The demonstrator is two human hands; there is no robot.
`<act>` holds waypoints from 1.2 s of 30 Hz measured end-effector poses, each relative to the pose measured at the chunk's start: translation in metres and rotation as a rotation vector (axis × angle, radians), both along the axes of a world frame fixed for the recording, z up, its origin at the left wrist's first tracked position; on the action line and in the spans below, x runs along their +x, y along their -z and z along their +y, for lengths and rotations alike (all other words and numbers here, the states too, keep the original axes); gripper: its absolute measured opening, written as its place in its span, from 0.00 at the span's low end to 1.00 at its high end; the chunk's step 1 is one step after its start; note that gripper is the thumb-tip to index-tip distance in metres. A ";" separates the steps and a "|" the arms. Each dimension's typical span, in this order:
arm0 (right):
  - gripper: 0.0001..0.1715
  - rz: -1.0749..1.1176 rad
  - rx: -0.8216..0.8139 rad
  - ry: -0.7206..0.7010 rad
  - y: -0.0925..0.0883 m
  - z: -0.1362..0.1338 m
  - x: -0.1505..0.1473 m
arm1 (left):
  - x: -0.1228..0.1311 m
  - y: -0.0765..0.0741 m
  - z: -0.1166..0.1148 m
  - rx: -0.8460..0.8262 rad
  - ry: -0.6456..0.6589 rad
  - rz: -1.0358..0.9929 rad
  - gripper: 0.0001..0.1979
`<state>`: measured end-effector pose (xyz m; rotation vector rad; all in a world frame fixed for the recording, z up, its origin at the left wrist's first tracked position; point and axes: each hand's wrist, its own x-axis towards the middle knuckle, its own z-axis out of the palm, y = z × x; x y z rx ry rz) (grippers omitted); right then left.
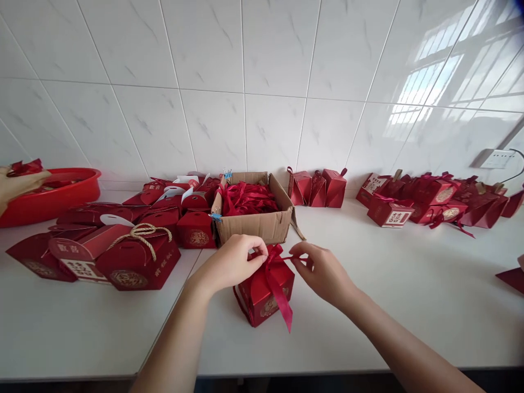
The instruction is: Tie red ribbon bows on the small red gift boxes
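A red gift box (262, 295) with a gold round emblem stands on the white counter in front of me. On its top a red ribbon (280, 297) is looped, and one tail hangs down over the front. My left hand (241, 259) pinches the ribbon at the left of the knot. To the right, my right hand (321, 267) has its fingers closed on another stretch of the same ribbon, drawn out sideways from the box. Just behind the gift box sits a cardboard box (254, 225) full of loose red ribbons (248, 199).
Several red gift boxes (135, 267) crowd the counter at left. More tied boxes (436, 199) stand at right, and a few twisted ones (335, 188) by the tiled wall. Another person's hand (24, 183) reaches over a red basin (77, 191). The counter's front edge (307, 373) is near me.
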<state>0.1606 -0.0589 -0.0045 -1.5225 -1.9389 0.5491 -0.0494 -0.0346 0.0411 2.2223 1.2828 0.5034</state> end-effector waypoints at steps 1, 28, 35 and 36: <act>0.10 -0.077 0.042 -0.014 -0.006 -0.003 0.003 | 0.000 0.000 0.000 -0.008 -0.006 0.005 0.11; 0.17 -0.046 -0.137 -0.809 -0.060 0.054 -0.010 | -0.014 0.009 -0.002 -0.067 -0.040 -0.118 0.07; 0.25 -0.062 -0.150 -0.851 -0.059 0.054 -0.008 | -0.018 0.012 -0.001 -0.051 -0.058 -0.071 0.10; 0.25 -0.077 -0.138 -0.857 -0.058 0.054 -0.008 | -0.018 0.011 -0.001 -0.042 -0.051 -0.070 0.10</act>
